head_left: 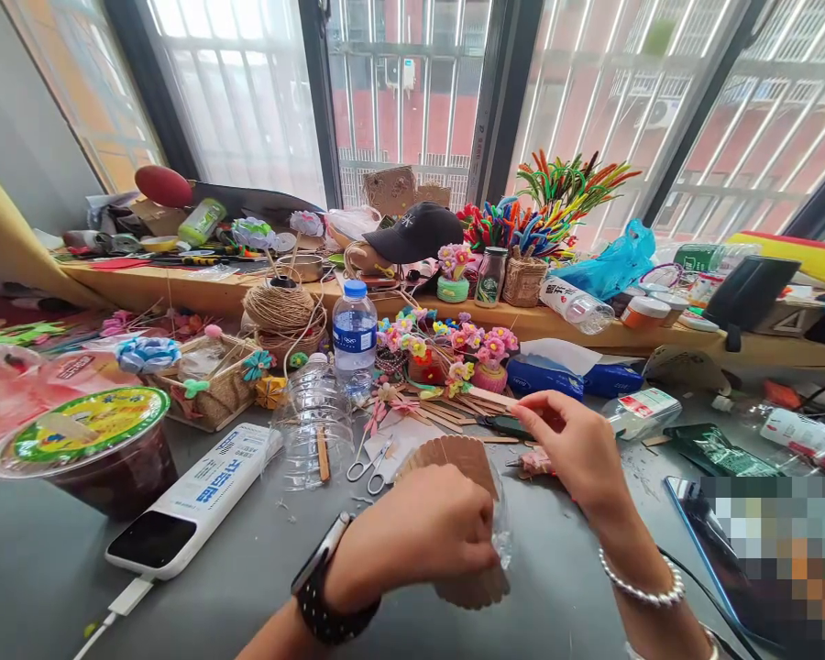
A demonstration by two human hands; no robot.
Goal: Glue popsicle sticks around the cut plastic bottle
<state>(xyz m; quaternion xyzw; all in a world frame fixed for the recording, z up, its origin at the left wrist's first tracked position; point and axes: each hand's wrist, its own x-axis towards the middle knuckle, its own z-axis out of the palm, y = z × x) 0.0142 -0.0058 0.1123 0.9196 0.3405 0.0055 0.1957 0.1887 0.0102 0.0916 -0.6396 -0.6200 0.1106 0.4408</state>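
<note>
My left hand (433, 522), wearing a dark-strapped watch, is closed on a clear plastic bottle piece (503, 532) lined with rounded-end wooden craft sticks (454, 458). Its fingertips are partly hidden. Between the thumb and fingers of my right hand (577, 449) is a single wooden craft stick (493, 397), pointing left above a loose pile of craft sticks (440, 417). Beneath that hand lies a pinkish object (534, 461) whose kind is unclear. Small scissors (371, 467) rest just beyond my left hand, beside a cut clear plastic bottle (309, 422).
On the left stand a lidded cup (110, 458) and a white power bank (199, 500) with a cable. A water bottle (355, 339), twine roll (281, 307) and pipe-cleaner flowers (491, 348) line the back. At right lies a tablet-like device (701, 550). Behind runs a cluttered ledge (399, 298).
</note>
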